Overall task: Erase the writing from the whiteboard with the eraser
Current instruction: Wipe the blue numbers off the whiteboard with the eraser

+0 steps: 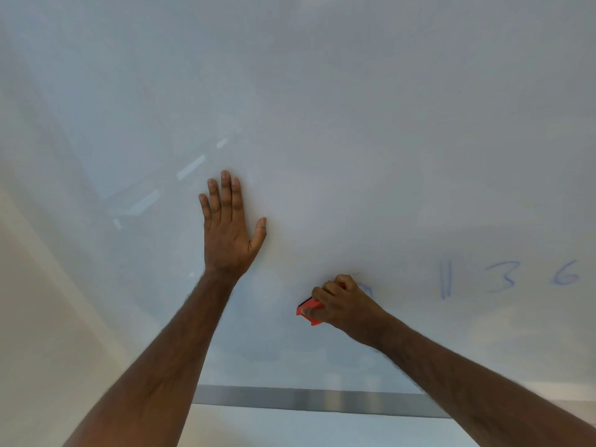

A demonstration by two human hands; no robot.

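Right hand (338, 303) gripping red eraser (311, 312) against whiteboard (354, 140) beside blue writing (506, 277); left hand (227, 232) flat, fingers spread, on board.

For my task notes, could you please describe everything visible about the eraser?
The eraser is a small red-orange block, plastic by its look, with a dark strip on the side facing the whiteboard. The right hand grips it, fingers curled over it, hiding most of it. It sits against the board, left of the blue writing.

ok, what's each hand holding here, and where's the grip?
The right hand grips the red eraser across its plastic back, thumb along the near edge, fingers over the top. The left hand holds nothing, flat on the whiteboard.
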